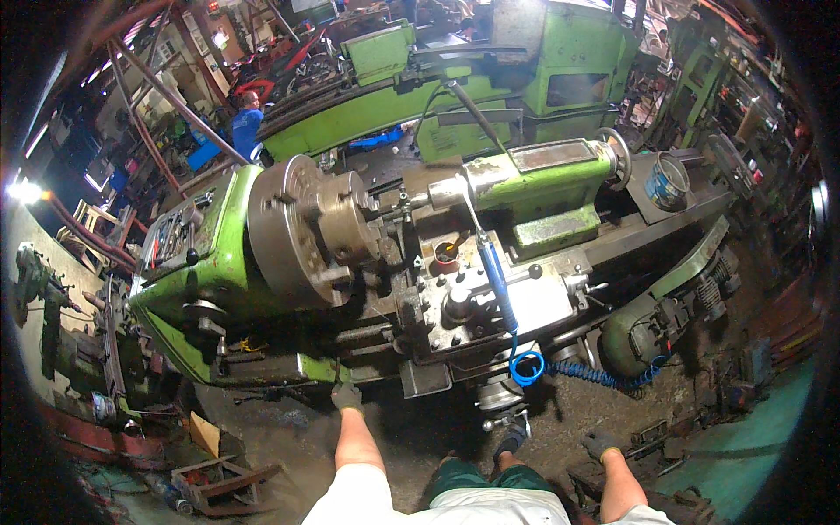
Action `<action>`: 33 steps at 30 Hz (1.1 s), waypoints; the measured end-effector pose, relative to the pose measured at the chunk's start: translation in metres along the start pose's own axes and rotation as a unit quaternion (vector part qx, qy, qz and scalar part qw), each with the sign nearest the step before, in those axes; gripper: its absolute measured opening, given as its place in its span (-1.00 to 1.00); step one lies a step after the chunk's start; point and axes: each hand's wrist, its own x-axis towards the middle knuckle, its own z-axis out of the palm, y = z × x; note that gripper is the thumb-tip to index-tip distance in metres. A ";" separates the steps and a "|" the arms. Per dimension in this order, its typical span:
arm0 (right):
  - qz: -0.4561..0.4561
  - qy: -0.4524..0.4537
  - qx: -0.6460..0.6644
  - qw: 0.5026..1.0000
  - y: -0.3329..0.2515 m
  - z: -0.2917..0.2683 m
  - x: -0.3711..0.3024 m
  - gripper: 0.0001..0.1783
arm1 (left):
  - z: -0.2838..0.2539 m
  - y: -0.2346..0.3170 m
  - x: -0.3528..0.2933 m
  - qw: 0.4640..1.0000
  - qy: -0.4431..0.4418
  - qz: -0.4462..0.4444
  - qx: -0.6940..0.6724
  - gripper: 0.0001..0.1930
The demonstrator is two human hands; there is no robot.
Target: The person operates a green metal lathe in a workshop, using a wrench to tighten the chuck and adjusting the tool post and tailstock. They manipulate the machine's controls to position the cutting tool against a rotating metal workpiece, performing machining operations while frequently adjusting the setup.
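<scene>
My left hand (347, 398), in a dark grey glove, is closed round a short upright lever (339, 371) at the front of a green lathe (229, 232). My right hand (600, 444), also gloved, hangs low to the right with its fingers apart and nothing in it. Ahead of my left arm is the large chuck (278, 229), with a round metal workpiece (341, 214) in its jaws. On the carriage are a tool post (457, 304), a red cup (446, 259) with a brush in it, and a blue air blow gun (493, 267).
A blue coiled hose (604, 376) droops along the carriage front above a handwheel (500, 395). The green tailstock (547, 188) and a bucket (667, 182) stand on the bed to the right. Beyond, a person in blue (248, 124) is beside another green machine (350, 118).
</scene>
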 end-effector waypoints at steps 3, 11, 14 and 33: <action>0.016 -0.034 0.004 0.999 -0.003 0.000 0.001 -0.51 | 0.002 0.004 -0.001 1.000 0.015 0.009 0.001 -0.81; -0.026 -0.022 -0.021 0.999 -0.006 -0.005 -0.004 -0.48 | -0.010 -0.008 0.021 0.999 0.017 -0.006 -0.033 -0.68; -0.019 -0.013 -0.038 0.999 -0.005 -0.001 -0.002 -0.46 | -0.015 -0.011 0.022 0.999 0.017 0.016 -0.025 -0.80; 0.032 -0.060 0.017 0.998 -0.031 -0.026 -0.009 -0.46 | -0.011 -0.012 0.021 0.978 0.037 0.076 0.191 -0.77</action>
